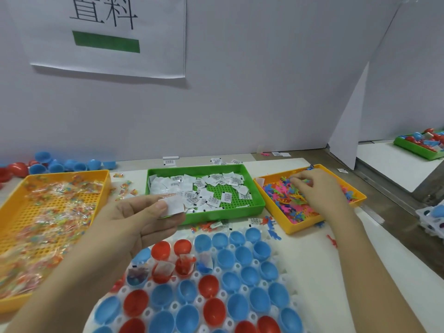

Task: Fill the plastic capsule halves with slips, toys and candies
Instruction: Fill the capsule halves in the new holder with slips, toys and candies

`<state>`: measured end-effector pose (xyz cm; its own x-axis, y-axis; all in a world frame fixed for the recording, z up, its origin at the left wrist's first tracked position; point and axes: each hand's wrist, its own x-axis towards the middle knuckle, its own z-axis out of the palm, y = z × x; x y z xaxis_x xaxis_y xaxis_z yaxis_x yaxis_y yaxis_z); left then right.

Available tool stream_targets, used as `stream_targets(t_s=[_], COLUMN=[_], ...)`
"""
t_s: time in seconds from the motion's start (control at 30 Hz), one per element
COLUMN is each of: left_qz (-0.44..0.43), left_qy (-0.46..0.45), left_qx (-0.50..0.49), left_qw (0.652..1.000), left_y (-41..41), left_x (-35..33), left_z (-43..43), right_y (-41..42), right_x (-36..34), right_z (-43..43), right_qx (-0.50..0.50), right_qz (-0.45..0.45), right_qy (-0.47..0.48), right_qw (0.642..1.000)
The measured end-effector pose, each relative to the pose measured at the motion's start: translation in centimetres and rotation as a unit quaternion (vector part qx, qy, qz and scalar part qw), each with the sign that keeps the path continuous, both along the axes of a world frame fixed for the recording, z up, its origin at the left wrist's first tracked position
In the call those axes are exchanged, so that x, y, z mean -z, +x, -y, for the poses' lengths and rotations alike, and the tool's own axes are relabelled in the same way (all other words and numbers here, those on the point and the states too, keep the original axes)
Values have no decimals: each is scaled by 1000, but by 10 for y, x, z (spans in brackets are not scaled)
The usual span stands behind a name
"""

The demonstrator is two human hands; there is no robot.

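Blue and red capsule halves (225,282) sit open side up in a white holder (289,288) at the front; a few in the second row hold slips and toys. My left hand (141,219) pinches a white paper slip (174,205) and a clear wrapper above the holder's far left. My right hand (312,188) reaches into the right orange tray (298,227), fingers curled down among small colourful plastic toys (288,200). The green tray (259,203) in the middle holds loose slips. The left orange tray (14,198) holds wrapped candies (48,212).
Spare blue and red capsule halves (60,164) lie at the back left against the grey wall. Stray slips and toys lie between the trays and the holder. At the far right, beyond a partition, stands another green tray (418,152) of capsules.
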<state>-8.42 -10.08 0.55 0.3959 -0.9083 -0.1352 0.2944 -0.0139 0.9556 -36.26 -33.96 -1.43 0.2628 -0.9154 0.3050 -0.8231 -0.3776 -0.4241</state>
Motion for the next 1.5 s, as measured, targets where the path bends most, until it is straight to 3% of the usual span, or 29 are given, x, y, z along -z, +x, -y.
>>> stream_targets(t_s=[0.13,0.23,0.33,0.4,0.53,0.7,0.93,1.17,1.5], left_qz=[10,21,43,47,47,33,-27,24,123], left_qy=[6,0,-4,0,-19,-39,-45,-51,-54], left_qx=[-16,-23,-23,-20,19,38,54,18,-59], left_qw=[1000,1000,999,999,999,998,997,998,989], left_y=[-1,-6,-10,-13,-18,-20,-17,-22,-36], left_x=[-3,-8,-12,-12,-13,-15,-17,-12,-10], left_z=[-2,-2,-3,-4,-6,-7,-8,-6,-2], right_y=[21,54,85,100,113,114,116,116,121], right_x=[-23,-49,-62,-62,-58,-56,-51,-48,-43], right_z=[-24,-64,-108,-131,-149,-150,-146,-146,-152], right_qx=[-52,-180,-307,-354,-349,-321,-278,-285,-296], right_qz=[192,352,397,365,350,333,353,322,386], right_qy=[2,90,187,241,284,263,284,259,254], right_qw=[980,914,844,827,822,847,847,865,836])
